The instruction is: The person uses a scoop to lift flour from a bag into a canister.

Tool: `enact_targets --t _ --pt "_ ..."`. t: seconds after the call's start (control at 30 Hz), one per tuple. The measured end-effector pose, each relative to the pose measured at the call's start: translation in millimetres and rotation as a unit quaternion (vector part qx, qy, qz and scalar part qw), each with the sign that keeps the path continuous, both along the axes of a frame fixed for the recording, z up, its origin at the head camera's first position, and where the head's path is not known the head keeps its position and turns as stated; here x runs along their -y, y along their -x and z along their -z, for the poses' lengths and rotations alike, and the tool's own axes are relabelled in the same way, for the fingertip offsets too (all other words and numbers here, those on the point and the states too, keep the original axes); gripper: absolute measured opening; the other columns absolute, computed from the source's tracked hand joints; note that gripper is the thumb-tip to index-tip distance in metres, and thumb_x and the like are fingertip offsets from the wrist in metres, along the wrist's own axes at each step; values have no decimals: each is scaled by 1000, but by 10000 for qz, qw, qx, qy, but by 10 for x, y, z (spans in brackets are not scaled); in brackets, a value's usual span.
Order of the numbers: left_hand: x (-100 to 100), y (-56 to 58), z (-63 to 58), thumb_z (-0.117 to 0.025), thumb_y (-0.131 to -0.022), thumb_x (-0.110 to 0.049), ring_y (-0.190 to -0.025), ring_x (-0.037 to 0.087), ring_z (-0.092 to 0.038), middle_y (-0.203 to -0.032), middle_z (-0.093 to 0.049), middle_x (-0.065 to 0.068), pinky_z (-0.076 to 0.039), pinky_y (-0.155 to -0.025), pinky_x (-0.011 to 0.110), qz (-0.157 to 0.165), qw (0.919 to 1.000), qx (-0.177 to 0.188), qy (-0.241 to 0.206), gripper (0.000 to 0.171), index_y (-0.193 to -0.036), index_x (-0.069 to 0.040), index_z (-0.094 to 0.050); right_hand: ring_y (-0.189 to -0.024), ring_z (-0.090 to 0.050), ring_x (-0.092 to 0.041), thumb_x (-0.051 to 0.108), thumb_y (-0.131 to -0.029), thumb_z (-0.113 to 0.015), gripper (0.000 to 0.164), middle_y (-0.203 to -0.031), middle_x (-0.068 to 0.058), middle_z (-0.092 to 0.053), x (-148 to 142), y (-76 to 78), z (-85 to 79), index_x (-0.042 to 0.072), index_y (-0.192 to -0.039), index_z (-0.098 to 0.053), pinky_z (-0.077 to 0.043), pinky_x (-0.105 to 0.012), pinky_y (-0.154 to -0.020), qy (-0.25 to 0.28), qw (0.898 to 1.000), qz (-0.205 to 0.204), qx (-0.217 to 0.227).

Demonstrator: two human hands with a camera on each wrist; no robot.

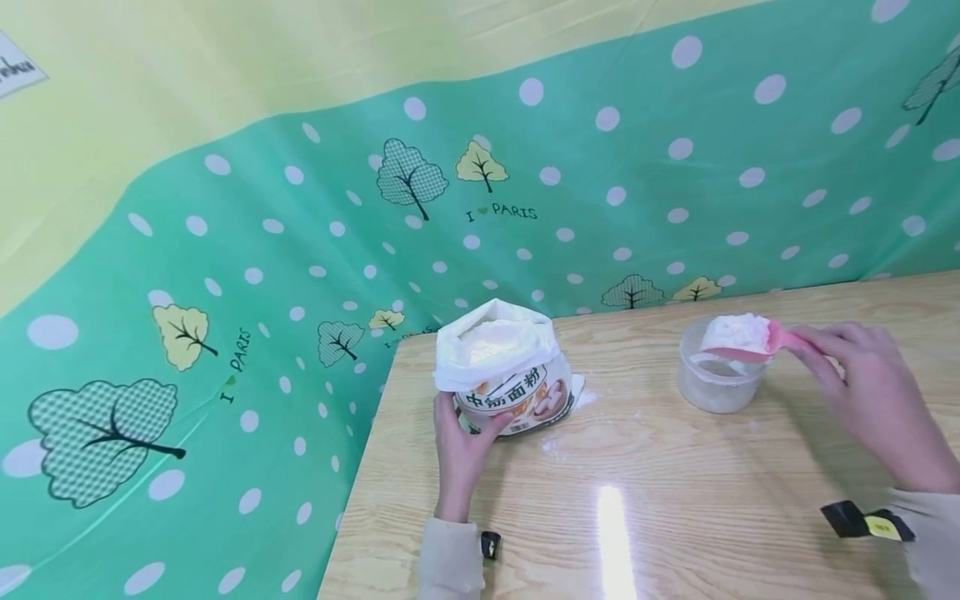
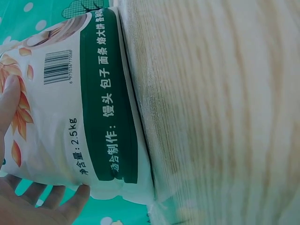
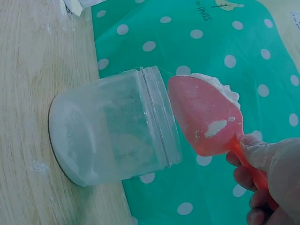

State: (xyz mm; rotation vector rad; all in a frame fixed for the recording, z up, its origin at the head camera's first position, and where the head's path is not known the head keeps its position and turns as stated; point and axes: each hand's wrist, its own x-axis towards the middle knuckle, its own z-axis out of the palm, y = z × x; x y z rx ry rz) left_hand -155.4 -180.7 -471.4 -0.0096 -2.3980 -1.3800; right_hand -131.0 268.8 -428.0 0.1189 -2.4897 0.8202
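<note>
My right hand grips the handle of a pink scoop, heaped with white flour. The scoop is over the mouth of a clear plastic jar, which stands upright on the table with some white powder low inside. On the left, my left hand holds the lower side of an opened flour bag, thumb on its printed front and fingers around its side. The bag stands upright with its white top rolled open, and flour shows inside.
The wooden table has flour spilled beside the bag. A green curtain with dots and trees hangs right behind the table and along its left edge. A bright light reflection lies on the tabletop near the front.
</note>
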Motion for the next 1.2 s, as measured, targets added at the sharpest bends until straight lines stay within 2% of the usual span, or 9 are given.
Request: enact_targets --t 0.2,0.4,0.83,1.0,1.2 --pt "3 5 14 -88 -68 -47 -134 21 -43 -140 -46 0 -37 -117 49 -12 10000 68 8 96 -146 -25 -36 -100 -44 -51 17 -102 -57 35 -100 -35 -59 -61 -31 -16 -16 -112 -64 -35 -60 -82 -36 9998 -106 -173" --pt "-25 14 22 -87 -69 -50 -133 19 -43 -139 -45 -1 -37 -118 44 31 9999 105 64 97 -147 -28 -35 -97 -44 -50 15 -102 -57 34 -97 -35 -59 -119 -48 -23 -16 -111 -64 -37 -61 -79 -387 9992 8 -33" --pt "-10 4 5 -88 -68 -49 -132 20 -43 -139 -46 -2 -39 -116 48 -54 9999 52 117 98 -147 -29 -35 -86 -47 -49 7 -97 -63 26 -83 -30 -59 -91 20 -112 -17 -102 -67 -41 -60 -70 -1015 9948 54 -9" --pt "4 5 12 -88 -68 -48 -132 20 -43 -138 -46 -1 -39 -116 47 -58 9999 55 143 98 -148 -28 -35 -83 -48 -47 4 -94 -65 22 -81 -29 -61 -97 55 -169 -17 -99 -68 -42 -57 -67 -1182 9929 -13 -85" --pt "17 -2 17 -87 -69 -49 -133 20 -43 -138 -45 0 -39 -117 46 -40 9998 77 161 98 -148 -29 -33 -82 -46 -44 5 -95 -64 23 -79 -26 -61 -95 88 -221 -17 -100 -68 -40 -52 -65 -1422 9898 -38 38"
